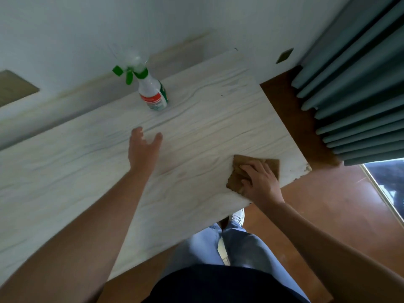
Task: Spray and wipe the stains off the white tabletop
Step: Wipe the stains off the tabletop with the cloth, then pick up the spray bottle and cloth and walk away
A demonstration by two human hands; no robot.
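I've got the left hand out over the counter, fingers spread wide, holding nothing, just short of the spray bottle. That bottle stands upright near the back edge: white plastic, green trigger, red label. Pale wood-grain surface, smooth. Over at the front right corner, my right hand presses flat on a brown cloth, fingers bent over it.

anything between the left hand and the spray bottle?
Nothing. In the head view, only bare tabletop lies between the open left hand and the upright spray bottle. The brown cloth sits off to the right.
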